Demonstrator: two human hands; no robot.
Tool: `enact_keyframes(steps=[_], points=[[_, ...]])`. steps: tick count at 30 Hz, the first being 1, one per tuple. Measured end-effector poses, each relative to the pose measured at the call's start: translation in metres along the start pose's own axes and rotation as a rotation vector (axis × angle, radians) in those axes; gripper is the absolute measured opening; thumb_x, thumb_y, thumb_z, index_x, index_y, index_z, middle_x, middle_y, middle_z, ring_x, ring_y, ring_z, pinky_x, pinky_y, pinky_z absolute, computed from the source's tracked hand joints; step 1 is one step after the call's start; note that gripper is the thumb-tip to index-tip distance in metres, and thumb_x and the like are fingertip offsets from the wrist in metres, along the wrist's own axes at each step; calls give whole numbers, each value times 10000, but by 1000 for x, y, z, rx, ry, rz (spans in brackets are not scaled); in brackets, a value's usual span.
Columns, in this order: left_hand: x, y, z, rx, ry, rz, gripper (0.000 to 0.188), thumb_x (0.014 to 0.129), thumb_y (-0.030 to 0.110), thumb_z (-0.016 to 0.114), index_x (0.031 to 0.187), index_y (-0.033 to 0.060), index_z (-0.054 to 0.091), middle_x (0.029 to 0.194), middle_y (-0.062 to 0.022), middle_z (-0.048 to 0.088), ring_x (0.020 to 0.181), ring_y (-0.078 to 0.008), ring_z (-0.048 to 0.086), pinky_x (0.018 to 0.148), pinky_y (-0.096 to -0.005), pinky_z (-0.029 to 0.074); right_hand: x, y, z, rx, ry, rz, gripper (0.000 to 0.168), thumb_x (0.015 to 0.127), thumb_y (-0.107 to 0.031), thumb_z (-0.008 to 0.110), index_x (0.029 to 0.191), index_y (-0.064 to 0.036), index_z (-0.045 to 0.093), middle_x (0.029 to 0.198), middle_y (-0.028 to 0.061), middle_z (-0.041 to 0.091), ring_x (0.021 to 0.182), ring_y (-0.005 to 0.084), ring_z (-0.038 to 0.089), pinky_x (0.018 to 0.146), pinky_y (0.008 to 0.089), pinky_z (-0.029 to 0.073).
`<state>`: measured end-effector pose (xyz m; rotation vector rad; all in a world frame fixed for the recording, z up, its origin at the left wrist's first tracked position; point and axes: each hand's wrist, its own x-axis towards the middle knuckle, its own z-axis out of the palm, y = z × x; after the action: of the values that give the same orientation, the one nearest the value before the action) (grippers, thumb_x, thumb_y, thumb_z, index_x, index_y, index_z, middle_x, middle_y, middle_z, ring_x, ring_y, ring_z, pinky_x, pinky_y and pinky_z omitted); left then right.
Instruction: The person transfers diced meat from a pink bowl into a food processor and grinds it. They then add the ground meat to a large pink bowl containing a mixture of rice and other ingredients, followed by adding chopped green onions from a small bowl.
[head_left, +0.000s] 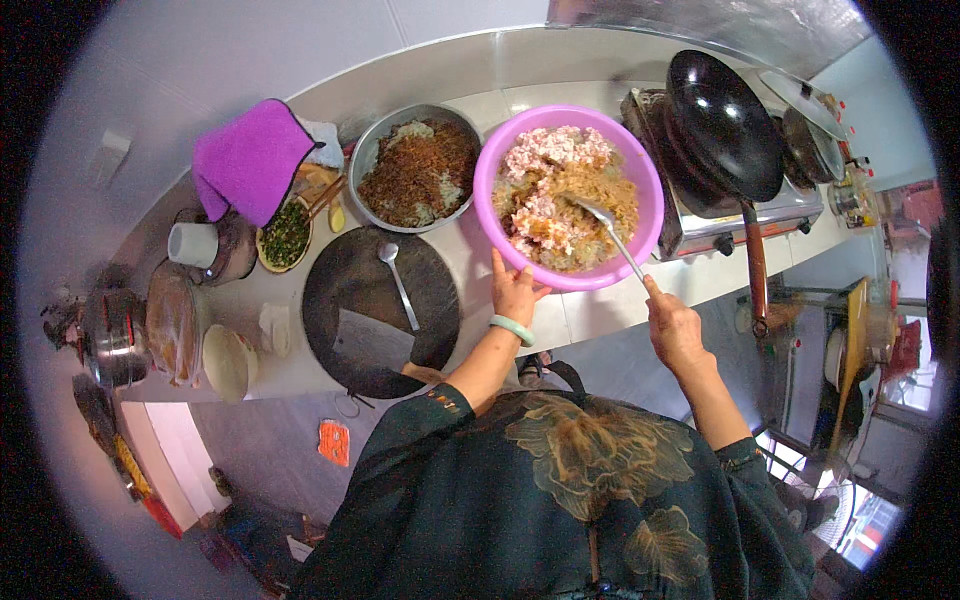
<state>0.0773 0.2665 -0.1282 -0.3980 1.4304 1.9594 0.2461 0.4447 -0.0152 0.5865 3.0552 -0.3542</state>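
Note:
A pink plastic basin (489, 196) stands on the counter, holding pale pink minced meat (559, 148) and a brownish crumbly mixture (600, 184). My left hand (516, 292), with a pale green bangle at its wrist, grips the basin's near rim. In my right hand (675, 322) is the handle of a metal spoon (626, 251), whose head rests in the mixture. To the left of the basin is a metal bowl (358, 196) of brown and pale chopped food. A round dark chopping board (322, 292) bears a second metal spoon (397, 285) and a cleaver (373, 341).
Right of the basin, a black wok (724, 124) leans on its edge over a gas stove (694, 232). On the left are a bowl of chopped greens (283, 236) with chopsticks across it, a purple cloth (247, 161), and a bagged container (174, 322). The counter's front edge (600, 337) runs before me.

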Motion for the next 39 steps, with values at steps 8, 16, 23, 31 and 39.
enact_keyframes(steps=[8, 16, 23, 31, 39], points=[[1, 3, -6, -35, -15, 7, 766, 934, -9, 448, 1480, 208, -42, 1129, -169, 531, 886, -265, 613, 732, -434, 589, 2, -3, -39, 106, 109, 35, 404, 851, -40, 595, 1240, -144, 559, 760, 166, 616, 664, 361, 616, 599, 429, 503], [-7, 12, -1, 20, -12, 3, 729, 938, -20, 438, 1483, 198, 6, 1120, -174, 531, 872, -241, 613, 723, -392, 602, 32, 2, -41, 309, 205, 157, 301, 870, -68, 578, 1168, -87, 612, 865, 229, 646, 782, 379, 645, 669, 425, 521], [-9, 16, -3, 25, -46, 3, 754, 939, -17, 440, 1483, 196, -37, 1135, -180, 533, 881, -246, 614, 734, -396, 593, 81, 23, -6, 424, 153, 365, 288, 904, -137, 553, 1169, -37, 605, 753, 185, 648, 668, 291, 639, 617, 378, 502], [-5, 8, -4, 7, -21, 16, 722, 935, -1, 451, 1479, 246, 45, 1118, -146, 540, 896, -255, 610, 755, -441, 577, 103, 20, 14, 1066, -67, 639, 289, 928, -129, 524, 1190, -36, 603, 624, 1, 524, 477, 83, 451, 405, 242, 346], [-8, 11, -4, 12, -27, 5, 739, 932, 10, 473, 1481, 226, 29, 1112, -145, 539, 866, -242, 605, 749, -430, 575, 110, 63, 10, 1427, -197, 691, 272, 942, -141, 524, 1192, -56, 587, 574, -35, 468, 404, 44, 336, 354, 200, 235]])
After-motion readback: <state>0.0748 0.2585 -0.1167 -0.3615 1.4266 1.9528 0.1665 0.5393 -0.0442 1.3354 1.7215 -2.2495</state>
